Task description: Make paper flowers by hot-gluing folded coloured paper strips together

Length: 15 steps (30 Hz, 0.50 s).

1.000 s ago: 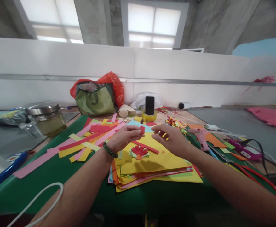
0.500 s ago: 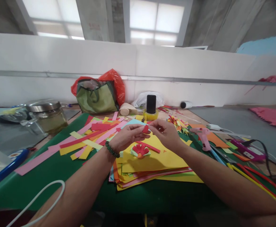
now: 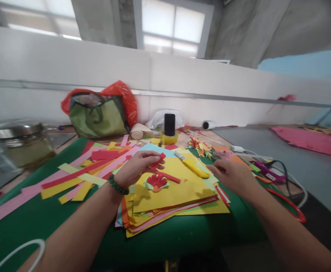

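Observation:
My left hand (image 3: 143, 164), with a green bead bracelet at its wrist, pinches a small red paper piece (image 3: 158, 160) over the paper stack. Just below lies a paper flower (image 3: 157, 181) with red petals, an orange centre and pale green edges. My right hand (image 3: 233, 175) is at the right of the stack, its fingers curled around the handle area of a pink glue gun (image 3: 223, 154); the handle itself is hidden by the hand. Between my hands a yellow utility knife (image 3: 195, 166) rests on the yellow paper sheets (image 3: 165, 200).
Coloured paper strips (image 3: 83, 175) cover the left side of the green mat (image 3: 40, 223). A glass jar (image 3: 18, 139) and green bag (image 3: 97, 117) stand behind. A phone (image 3: 169, 124) leans at a yellow tape roll (image 3: 169, 138). Red-handled scissors (image 3: 291, 206) lie right, near a purple device (image 3: 267, 172).
My right hand has left the red paper and moved right to the glue gun, uncovering the utility knife. My left hand keeps the red paper. The view has swung right.

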### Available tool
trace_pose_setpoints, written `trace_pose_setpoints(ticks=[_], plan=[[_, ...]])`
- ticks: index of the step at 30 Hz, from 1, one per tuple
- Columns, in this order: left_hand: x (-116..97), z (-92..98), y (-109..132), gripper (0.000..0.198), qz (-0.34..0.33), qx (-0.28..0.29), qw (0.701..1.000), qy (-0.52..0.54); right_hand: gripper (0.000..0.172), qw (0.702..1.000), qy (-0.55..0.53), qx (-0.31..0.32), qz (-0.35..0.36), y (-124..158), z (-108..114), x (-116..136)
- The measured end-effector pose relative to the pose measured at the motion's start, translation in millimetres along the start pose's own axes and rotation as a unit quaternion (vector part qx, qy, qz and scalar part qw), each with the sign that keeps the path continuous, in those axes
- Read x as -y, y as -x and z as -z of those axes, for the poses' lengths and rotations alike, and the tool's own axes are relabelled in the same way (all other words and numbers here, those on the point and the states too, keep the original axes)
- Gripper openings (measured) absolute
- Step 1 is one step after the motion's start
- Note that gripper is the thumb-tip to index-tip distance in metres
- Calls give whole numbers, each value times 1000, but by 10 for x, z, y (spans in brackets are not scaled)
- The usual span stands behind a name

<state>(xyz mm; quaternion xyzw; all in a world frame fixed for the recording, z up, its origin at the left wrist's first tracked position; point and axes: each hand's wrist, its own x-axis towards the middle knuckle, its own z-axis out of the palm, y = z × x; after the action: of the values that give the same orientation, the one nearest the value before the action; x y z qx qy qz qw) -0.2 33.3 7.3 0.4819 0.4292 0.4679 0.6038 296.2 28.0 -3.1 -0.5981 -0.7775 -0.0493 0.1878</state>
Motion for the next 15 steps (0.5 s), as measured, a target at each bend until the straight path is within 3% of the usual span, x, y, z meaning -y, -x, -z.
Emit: trace_pose_setpoints(ticks=[3,5,8,11,15], plan=[[24,-10,-23,28,7,-2,1000,-23,47,977,136,22,-160,66,15,-490],[45,-22,-36,29,17,-1,999,-34,49,968,144,24,-203,20,-30,-736],[61,-40,-39,27,26,-3,999,-46,43,975,37,19,-219,-158,-166,-933],[53,-51,-26,25,27,2,998,-60,29,974,-79,45,-206,-339,-321,-966],[37,-65,-15,25,44,10,996,-74,15,973,-111,26,-202,-439,-369,-969]])
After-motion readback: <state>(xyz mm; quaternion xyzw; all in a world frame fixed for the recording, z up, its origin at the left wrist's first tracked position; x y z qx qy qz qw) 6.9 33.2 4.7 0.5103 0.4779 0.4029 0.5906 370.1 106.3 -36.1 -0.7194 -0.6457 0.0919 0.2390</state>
